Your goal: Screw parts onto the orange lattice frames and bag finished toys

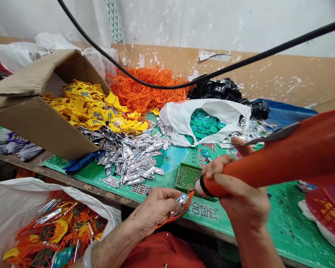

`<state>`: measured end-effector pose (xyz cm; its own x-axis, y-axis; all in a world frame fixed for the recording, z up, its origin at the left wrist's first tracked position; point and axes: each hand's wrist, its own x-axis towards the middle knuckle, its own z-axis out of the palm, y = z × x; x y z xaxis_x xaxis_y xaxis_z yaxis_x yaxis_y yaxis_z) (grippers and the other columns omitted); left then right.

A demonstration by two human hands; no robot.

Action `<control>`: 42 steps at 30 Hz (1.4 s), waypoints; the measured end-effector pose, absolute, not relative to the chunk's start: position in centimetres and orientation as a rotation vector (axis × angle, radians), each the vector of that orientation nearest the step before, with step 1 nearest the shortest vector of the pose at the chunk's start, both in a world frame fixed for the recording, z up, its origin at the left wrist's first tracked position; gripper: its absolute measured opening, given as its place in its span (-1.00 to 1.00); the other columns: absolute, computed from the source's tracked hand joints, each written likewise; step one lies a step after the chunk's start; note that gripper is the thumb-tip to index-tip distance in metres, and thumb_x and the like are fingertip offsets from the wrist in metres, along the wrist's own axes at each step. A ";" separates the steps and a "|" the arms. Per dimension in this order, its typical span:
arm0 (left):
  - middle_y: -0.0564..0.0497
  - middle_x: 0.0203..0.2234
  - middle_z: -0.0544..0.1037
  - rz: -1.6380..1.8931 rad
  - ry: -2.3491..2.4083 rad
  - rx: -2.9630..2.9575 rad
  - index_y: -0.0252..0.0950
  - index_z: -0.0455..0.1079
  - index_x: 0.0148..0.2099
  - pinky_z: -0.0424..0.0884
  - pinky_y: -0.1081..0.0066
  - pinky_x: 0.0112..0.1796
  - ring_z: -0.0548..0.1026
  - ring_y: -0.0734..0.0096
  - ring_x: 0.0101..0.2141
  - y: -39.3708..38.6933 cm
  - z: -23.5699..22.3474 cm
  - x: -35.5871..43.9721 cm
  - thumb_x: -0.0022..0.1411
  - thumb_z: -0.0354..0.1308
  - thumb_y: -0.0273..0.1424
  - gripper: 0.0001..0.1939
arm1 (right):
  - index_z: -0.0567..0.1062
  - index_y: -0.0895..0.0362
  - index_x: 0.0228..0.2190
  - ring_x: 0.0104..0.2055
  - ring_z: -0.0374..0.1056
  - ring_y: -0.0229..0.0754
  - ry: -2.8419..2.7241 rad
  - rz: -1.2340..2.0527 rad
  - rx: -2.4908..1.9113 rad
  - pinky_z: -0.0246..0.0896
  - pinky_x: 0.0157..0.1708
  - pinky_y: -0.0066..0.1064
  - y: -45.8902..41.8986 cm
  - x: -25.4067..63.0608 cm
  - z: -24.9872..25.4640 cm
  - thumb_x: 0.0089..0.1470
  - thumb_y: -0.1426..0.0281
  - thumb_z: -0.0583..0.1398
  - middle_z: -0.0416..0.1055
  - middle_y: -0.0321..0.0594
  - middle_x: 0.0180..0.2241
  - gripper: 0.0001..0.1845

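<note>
The head camera looks forward and down over left hand (153, 210) and right hand (240, 197).

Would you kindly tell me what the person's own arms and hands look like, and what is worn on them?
The left hand and right hand are bare, with no gloves, and neither forearm shows a sleeve. A pale band, probably a bangle, circles the left forearm, and a red garment shows between the arms.

Cardboard box (36, 108) is spilling yellow plastic pieces (92, 108) onto the bench (293, 212); orange lattice heap (145, 89) and black heap (214, 89) are lying behind, white bag (203, 115) is holding teal pieces (203, 124).
</note>
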<state>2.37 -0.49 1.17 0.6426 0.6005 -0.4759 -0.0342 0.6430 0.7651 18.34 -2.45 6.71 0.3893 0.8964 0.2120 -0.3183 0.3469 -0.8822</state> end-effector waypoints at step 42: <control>0.16 -0.64 0.39 0.549 1.035 0.851 -0.29 0.28 -0.44 0.33 0.55 -0.58 0.31 0.61 -0.65 1.4 -0.8 0.7 -0.05 0.28 -0.21 -0.70 | 0.50 0.15 -0.56 -0.56 0.27 -0.28 -0.828 0.668 -1.181 0.22 -0.55 -0.36 1.4 20.4 -0.2 -0.27 0.42 0.37 0.40 -0.33 -0.58 -0.84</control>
